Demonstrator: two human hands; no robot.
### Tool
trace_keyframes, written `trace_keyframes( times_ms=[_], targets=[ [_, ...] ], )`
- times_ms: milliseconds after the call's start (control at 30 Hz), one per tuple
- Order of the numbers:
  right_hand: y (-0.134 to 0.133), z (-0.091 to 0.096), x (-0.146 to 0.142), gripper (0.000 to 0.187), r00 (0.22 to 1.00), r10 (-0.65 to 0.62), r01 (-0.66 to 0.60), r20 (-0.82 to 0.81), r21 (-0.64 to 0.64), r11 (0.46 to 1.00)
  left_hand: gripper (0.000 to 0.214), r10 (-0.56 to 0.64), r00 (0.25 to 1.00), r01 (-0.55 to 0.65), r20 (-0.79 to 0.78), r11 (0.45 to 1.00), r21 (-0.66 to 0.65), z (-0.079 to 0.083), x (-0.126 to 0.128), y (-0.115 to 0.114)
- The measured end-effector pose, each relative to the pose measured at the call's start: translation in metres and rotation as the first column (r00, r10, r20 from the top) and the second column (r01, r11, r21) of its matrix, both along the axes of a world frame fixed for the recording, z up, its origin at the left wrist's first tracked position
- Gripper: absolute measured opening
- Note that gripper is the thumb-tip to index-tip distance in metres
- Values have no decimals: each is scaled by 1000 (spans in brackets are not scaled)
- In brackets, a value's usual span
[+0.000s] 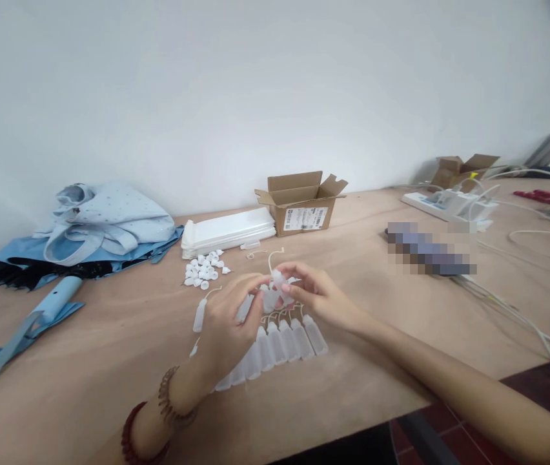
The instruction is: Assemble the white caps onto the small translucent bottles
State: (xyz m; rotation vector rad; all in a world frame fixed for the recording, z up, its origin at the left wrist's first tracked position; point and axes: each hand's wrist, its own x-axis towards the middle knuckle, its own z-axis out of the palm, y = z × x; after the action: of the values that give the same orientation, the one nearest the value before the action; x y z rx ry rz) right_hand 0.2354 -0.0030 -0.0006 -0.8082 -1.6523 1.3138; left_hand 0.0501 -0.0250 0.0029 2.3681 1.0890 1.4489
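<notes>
My left hand (229,326) and my right hand (316,294) meet over the wooden table (110,361), both pinched on a small translucent squeeze bottle (275,290) with a thin white string at its top. Below them a row of several similar small bottles (279,345) lies side by side on the table. One more bottle (199,315) lies alone to the left. A heap of small white caps (203,270) sits just beyond my hands.
A stack of white flat packets (229,232) and an open cardboard box (301,201) stand by the wall. A light blue bag (105,219) and a folded blue umbrella (37,310) lie left. A second box (461,169), a power strip (449,203) and white cables (521,310) lie right.
</notes>
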Motion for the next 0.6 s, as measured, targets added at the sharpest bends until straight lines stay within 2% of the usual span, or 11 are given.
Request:
trace_keyframes(
  times_ms=[67, 167, 333, 433, 600],
  targets=[
    [1, 1, 1, 27, 996, 37, -42, -84, -58, 997, 27, 31, 999, -31, -28, 999, -8, -1, 0, 2],
    [2, 1, 1, 26, 981, 66, -91, -182, -136, 986, 31, 1, 995, 0, -96, 1000, 8, -4, 2, 3],
    [3, 3, 3, 25, 964, 41, -109, -263, -250, 962, 32, -28, 990, 42, -136, 994, 100, -3, 4, 5],
    [3, 6, 5, 22, 966, 24, -95, -259, -266, 959, 29, -9, 988, 32, -157, 990, 139, 4, 7, 9],
    [5, 10, 10, 21, 962, 10, -81, -274, -251, 965, 36, -18, 957, 71, -289, 983, 172, 14, 20, 18]
  ],
)
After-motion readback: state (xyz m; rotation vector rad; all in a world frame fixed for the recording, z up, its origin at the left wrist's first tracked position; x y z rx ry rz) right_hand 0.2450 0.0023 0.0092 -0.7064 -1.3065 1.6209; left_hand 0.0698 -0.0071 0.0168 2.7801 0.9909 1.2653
